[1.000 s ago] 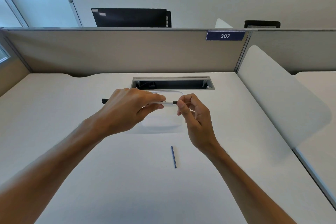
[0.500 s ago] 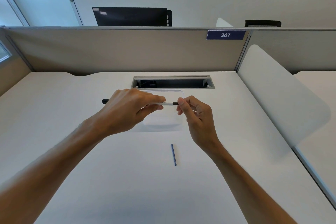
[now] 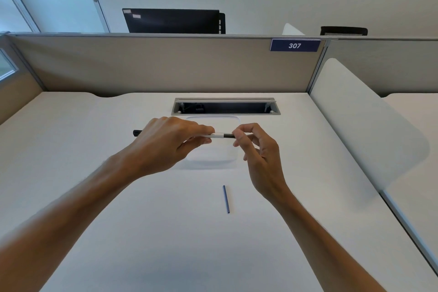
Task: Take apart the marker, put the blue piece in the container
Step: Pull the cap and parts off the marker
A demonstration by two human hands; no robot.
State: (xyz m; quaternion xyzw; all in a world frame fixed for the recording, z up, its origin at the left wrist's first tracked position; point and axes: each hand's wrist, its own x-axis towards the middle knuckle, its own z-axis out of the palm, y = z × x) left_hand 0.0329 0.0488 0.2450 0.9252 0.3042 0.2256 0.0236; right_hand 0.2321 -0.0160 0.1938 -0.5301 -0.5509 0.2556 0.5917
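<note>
I hold a thin white marker (image 3: 218, 135) level above the desk. Its black cap end sticks out to the left of my left hand (image 3: 170, 142), which is wrapped around the barrel. My right hand (image 3: 256, 147) pinches the marker's dark right end between thumb and forefinger. Under the marker lies a clear shallow container (image 3: 213, 156), mostly hidden by my hands. A thin blue piece (image 3: 226, 199) rests on the desk nearer to me, apart from both hands.
An open cable slot (image 3: 225, 107) is set in the white desk (image 3: 142, 232) just behind the container. Beige partition walls stand at the back and left. A white divider panel (image 3: 360, 121) borders the right side.
Both hands stay at the marker with hardly any shift. The blue piece has not moved on the desk.
</note>
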